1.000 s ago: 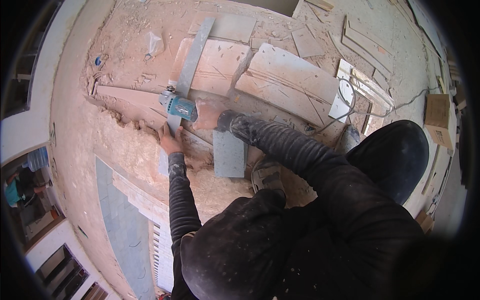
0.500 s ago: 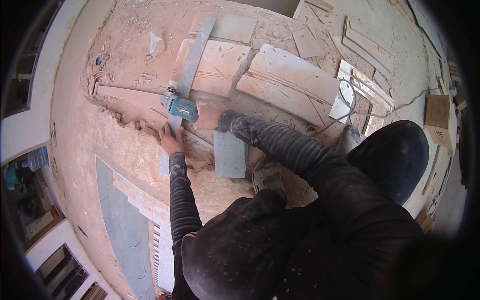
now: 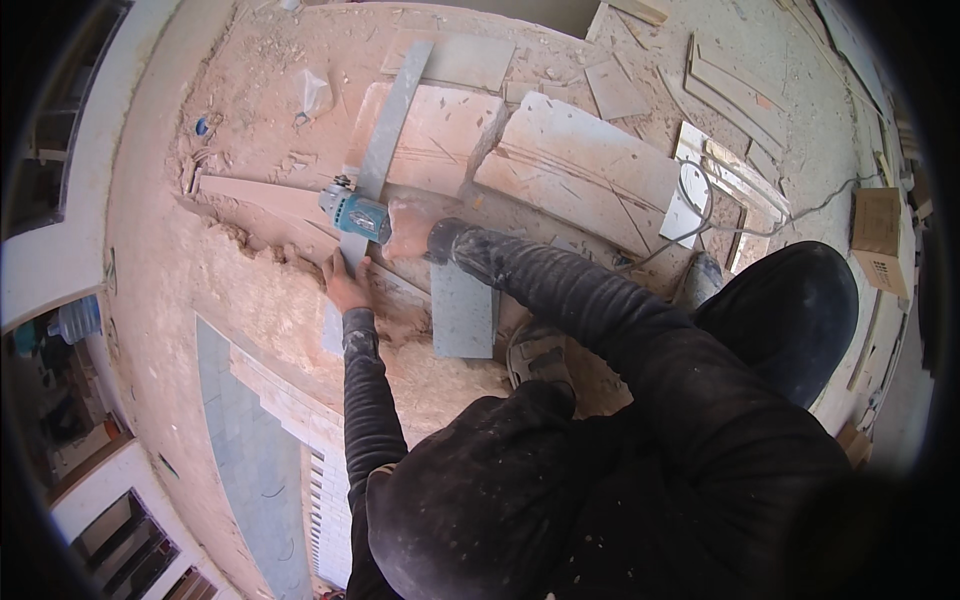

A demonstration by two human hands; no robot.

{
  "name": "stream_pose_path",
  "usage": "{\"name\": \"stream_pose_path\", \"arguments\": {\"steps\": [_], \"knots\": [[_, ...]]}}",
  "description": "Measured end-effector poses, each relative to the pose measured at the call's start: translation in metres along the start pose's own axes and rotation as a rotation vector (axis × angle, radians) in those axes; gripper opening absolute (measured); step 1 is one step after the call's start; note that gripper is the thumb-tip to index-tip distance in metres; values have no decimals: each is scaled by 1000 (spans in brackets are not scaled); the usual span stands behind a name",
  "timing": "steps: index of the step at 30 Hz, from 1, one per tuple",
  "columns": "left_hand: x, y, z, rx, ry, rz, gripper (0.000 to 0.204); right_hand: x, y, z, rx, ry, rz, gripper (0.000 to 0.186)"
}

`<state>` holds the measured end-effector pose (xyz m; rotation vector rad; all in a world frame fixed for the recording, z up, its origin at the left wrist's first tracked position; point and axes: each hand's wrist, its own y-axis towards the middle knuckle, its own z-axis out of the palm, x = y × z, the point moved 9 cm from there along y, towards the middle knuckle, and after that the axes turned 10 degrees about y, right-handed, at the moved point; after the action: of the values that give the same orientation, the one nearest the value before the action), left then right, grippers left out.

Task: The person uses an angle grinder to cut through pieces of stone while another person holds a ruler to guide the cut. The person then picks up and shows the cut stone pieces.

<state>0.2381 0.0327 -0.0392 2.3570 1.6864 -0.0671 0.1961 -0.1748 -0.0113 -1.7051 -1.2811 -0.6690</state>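
Observation:
My right hand (image 3: 410, 228) is wrapped round the body of a teal angle grinder (image 3: 358, 216). The grinder lies across a long, narrow grey tile strip (image 3: 393, 125), near its closer end; the disc's contact with the strip is hidden. Just on the near side of the tool, my left hand (image 3: 349, 287) grips the strip's near end, with fingers either side of it. The strip's far part rests on a large dusty stone slab (image 3: 440, 140). To the right of my left hand is a grey rectangular tile piece (image 3: 463, 312).
A second broken slab (image 3: 575, 165) lies to the right, with a looped grey cable (image 3: 690, 190) beyond it. My shoe (image 3: 540, 355) is close to the tile piece. A cardboard box (image 3: 876, 225) stands far right. Dust, offcuts and a plastic bag (image 3: 315, 92) litter the floor.
The grinder and my right hand have shifted very slightly left across the strip. My left hand keeps its grip on the strip's near end.

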Motion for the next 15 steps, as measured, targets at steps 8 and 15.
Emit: {"name": "stream_pose_path", "arguments": {"steps": [8,15], "knots": [[1,-1,-1,-5,11,9,65,-1,-14,-6,4,21,-12,56],[0,0,1,-17,16,32,65,-6,-29,-13,-2,40,-6,55]]}}
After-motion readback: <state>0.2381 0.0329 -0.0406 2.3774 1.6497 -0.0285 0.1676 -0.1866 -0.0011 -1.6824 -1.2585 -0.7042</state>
